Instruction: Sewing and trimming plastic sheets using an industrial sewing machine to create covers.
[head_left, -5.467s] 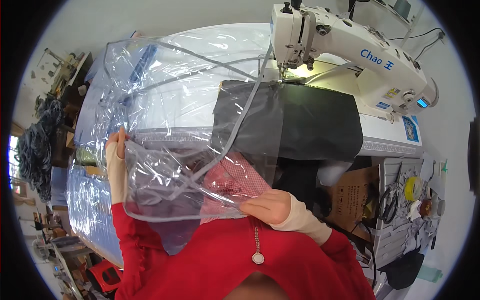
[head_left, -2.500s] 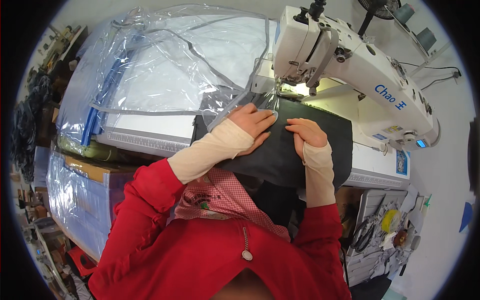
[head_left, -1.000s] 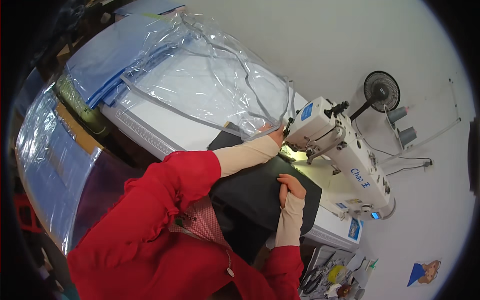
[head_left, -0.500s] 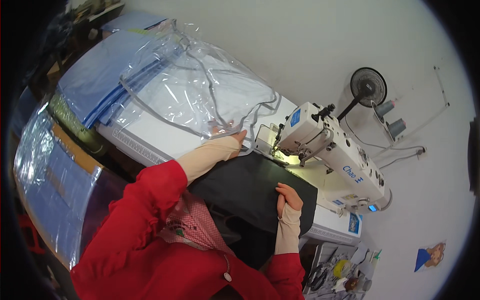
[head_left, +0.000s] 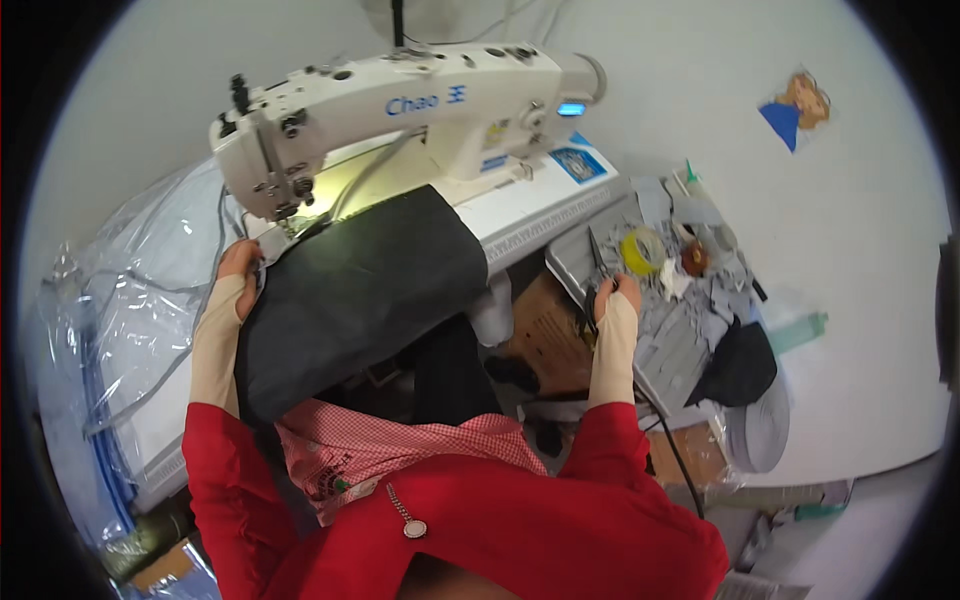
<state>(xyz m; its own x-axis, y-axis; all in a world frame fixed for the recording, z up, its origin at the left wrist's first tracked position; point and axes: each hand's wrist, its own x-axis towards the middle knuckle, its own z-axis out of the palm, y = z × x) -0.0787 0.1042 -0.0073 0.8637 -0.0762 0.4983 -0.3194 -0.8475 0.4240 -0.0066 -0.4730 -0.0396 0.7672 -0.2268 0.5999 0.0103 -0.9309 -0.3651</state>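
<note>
My left hand (head_left: 237,268) is closed at the grey-edged clear plastic sheet (head_left: 150,300), just left of the needle area of a white sewing machine (head_left: 400,95). A black cloth-like panel (head_left: 370,290) lies over the machine bed's front edge and hangs toward my lap. Over a grey tray (head_left: 572,262) at the right, my right hand (head_left: 617,296) grips scissors (head_left: 598,255). Their narrow blades point away from me, and the dark handles are partly hidden by my fingers.
Grey scraps (head_left: 715,305), a yellow tape roll (head_left: 642,250) and a black cloth piece (head_left: 740,368) crowd the tray. Beside it stands a roll of grey strip (head_left: 765,430). A cardboard box (head_left: 550,335) sits below, and a dark cable (head_left: 680,460) hangs near my right arm.
The view has swung right. My right hand has left the black panel and now holds scissors over the tray. My left hand stays at the plastic sheet's edge beside the machine.
</note>
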